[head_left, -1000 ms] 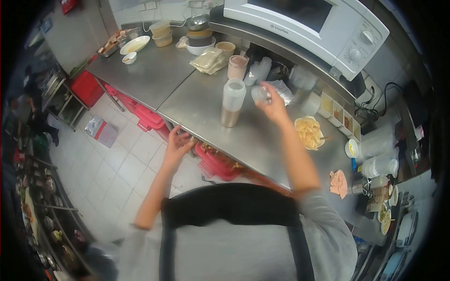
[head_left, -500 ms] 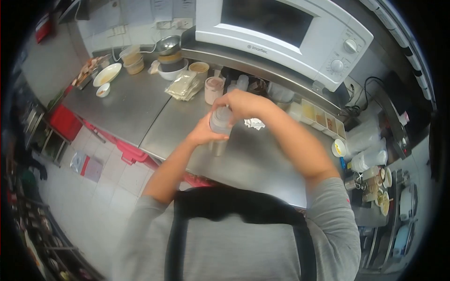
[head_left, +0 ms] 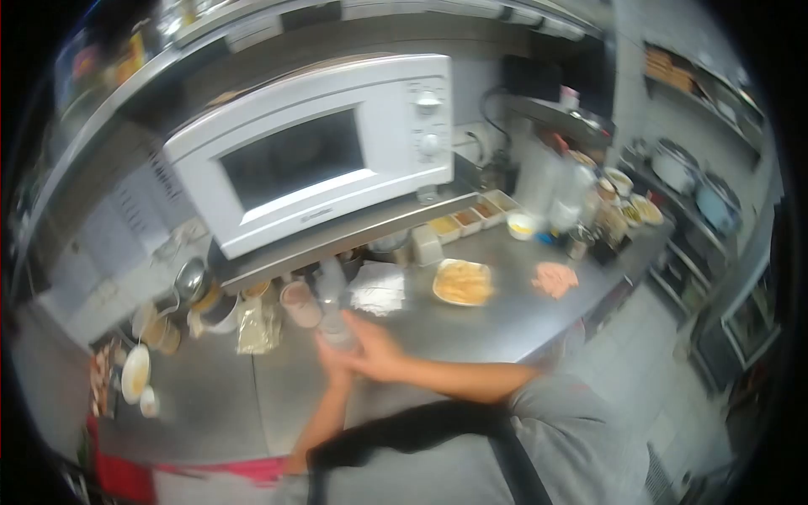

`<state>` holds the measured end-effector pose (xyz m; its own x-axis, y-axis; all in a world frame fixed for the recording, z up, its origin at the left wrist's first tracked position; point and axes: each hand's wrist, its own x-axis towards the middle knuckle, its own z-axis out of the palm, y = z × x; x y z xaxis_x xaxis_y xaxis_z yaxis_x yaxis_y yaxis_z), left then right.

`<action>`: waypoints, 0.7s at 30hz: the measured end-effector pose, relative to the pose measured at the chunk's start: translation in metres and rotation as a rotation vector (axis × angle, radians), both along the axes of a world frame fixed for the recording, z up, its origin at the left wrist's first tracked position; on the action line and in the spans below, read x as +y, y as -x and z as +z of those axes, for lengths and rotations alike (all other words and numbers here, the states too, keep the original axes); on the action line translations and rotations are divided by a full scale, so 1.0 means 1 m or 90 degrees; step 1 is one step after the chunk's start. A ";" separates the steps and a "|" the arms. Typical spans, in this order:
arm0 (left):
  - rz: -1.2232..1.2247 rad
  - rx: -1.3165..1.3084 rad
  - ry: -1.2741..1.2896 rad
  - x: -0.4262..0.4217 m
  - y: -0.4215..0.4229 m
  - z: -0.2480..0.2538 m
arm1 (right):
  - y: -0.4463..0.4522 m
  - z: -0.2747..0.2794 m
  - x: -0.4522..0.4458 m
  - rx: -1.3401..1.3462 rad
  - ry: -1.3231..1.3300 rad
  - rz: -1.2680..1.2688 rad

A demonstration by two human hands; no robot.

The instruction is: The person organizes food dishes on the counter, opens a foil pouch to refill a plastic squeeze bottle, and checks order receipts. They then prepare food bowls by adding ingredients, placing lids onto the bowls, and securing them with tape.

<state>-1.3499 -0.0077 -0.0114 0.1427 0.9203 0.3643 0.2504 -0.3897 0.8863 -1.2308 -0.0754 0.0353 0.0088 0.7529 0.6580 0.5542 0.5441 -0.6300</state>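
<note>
A clear, translucent plastic container (head_left: 338,333) is between my two hands above the steel counter (head_left: 396,370). My left hand (head_left: 333,360) is wrapped round its lower left side. Against its right side my right hand (head_left: 380,352) grips, fingers closed round it. Motion blur hides the container's contents. Just behind it stands a jar of pinkish stuff (head_left: 300,305), with a pile of white paper pieces (head_left: 378,289) to the right. Left of the jar lie flat clear packets (head_left: 258,326).
A white microwave (head_left: 404,135) sits on the shelf behind. Farther right are a dish of yellow food (head_left: 463,283), a pinkish pile (head_left: 555,279) and a small bowl (head_left: 522,227). Bowls and tubs (head_left: 217,310) line the back left; an oval plate (head_left: 135,374) lies far left.
My view has swung up and to the right, bringing the yellow dish and pinkish pile into sight. My right hand has gone from over the container's top to its side.
</note>
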 end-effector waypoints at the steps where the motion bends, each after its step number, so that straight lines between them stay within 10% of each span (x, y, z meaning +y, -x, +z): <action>1: 0.021 0.030 0.003 0.003 0.003 0.010 | -0.003 0.006 -0.017 -0.041 -0.035 -0.028; 3: -0.123 -0.124 -0.001 0.033 0.005 -0.017 | -0.020 0.033 -0.060 0.095 0.214 0.133; 9: -0.578 -0.055 0.192 -0.004 -0.013 0.025 | -0.057 0.031 -0.037 0.223 0.056 0.103; 12: -0.491 -0.066 0.050 -0.045 -0.054 0.020 | -0.075 0.007 -0.037 0.341 0.218 0.219; 15: -0.353 -0.100 -0.019 -0.061 -0.085 -0.001 | -0.071 -0.017 -0.078 0.082 0.040 -0.191; 18: -0.363 -0.162 0.095 -0.078 -0.114 0.001 | -0.077 0.007 -0.172 -0.219 0.039 -0.153; 21: -0.578 -0.090 0.144 -0.102 -0.139 0.027 | -0.125 0.014 -0.227 -0.102 0.010 -0.073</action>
<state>-1.2111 -0.1099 0.0154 0.8073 0.5300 0.2596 -0.1799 -0.1979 0.9636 -1.1058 -0.3019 0.0493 -0.0085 0.7627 0.6467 0.7057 0.4628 -0.5365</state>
